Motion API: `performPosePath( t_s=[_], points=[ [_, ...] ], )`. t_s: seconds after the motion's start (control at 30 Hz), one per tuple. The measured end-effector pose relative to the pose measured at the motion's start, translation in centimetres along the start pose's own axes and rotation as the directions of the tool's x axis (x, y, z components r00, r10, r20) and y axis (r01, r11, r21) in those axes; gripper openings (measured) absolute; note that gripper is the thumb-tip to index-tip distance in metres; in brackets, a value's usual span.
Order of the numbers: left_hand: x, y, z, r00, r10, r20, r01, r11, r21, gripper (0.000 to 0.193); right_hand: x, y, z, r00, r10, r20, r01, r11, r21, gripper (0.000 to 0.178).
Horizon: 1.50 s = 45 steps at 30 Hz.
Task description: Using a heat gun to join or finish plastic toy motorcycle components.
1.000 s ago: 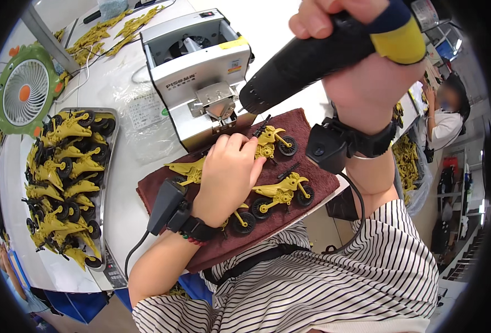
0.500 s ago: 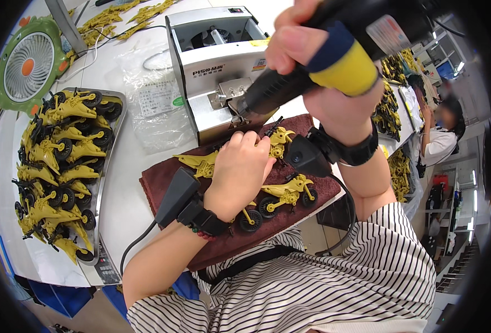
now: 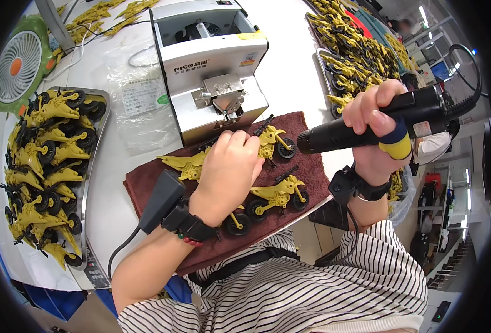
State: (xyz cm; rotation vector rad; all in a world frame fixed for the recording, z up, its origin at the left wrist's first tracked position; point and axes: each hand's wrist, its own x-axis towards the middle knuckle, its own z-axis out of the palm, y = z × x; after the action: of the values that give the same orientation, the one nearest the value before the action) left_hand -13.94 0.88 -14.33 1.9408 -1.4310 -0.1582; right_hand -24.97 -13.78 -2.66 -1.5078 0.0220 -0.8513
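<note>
White surface (image 3: 290,64), head view: your left hand (image 3: 228,166) covers a yellow toy motorcycle (image 3: 267,143) on the maroon towel (image 3: 312,161), finger closure hidden; your right hand (image 3: 379,122) is clamped around the black screwdriver (image 3: 335,136). Likely light, stiff plastic: hold midbody, sparing slender handlebars (image 3: 264,125).

free: tabletop (image 3: 290,66) right of machine (image 3: 215,53) | machine blocks beyond towel (image 3: 151,188) | screwdriver (image 3: 330,138) blocks right

White table (image 3: 108,191), maroon towel (image 3: 310,173) bearing toy motorcycles (image 3: 279,193)
</note>
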Motion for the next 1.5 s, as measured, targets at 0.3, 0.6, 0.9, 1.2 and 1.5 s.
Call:
performPosePath(
  t_s=[0.3, 0.6, 0.9, 1.2, 1.5],
  points=[
    [0.2, 0.2, -0.1, 1.000, -0.015, 0.013, 0.015, 1.000, 0.010, 0.030, -0.5, 1.8, -0.6, 0.999, -0.005, -0.033, 0.005, 1.000, 0.018, 0.025],
    [0.4, 0.2, -0.1, 1.000, -0.003, 0.009, 0.003, 1.000, 0.001, 0.030, -1.0, 2.3, -0.8, 0.999, -0.005, 0.051, 0.004, 1.000, 0.027, 0.027],
    [0.4, 0.3, -0.1, 1.000, -0.003, 0.001, 0.003, 1.000, 0.005, 0.029, 1.2, -2.4, -2.1, 0.998, -0.050, 0.047, 0.038, 0.971, 0.235, 0.022],
    [0.2, -0.1, 0.0, 1.000, -0.008, -0.015, 0.008, 1.000, -0.008, 0.028, 4.7, 0.9, 1.1, 0.995, -0.094, 0.019, 0.083, 0.948, 0.308, 0.014],
    [0.2, 0.2, -0.2, 1.000, -0.028, -0.001, 0.028, 1.000, -0.008, 0.031, 5.9, -0.9, 9.2, 0.986, 0.067, -0.150, -0.022, 0.958, 0.286, 0.022]
  ],
)
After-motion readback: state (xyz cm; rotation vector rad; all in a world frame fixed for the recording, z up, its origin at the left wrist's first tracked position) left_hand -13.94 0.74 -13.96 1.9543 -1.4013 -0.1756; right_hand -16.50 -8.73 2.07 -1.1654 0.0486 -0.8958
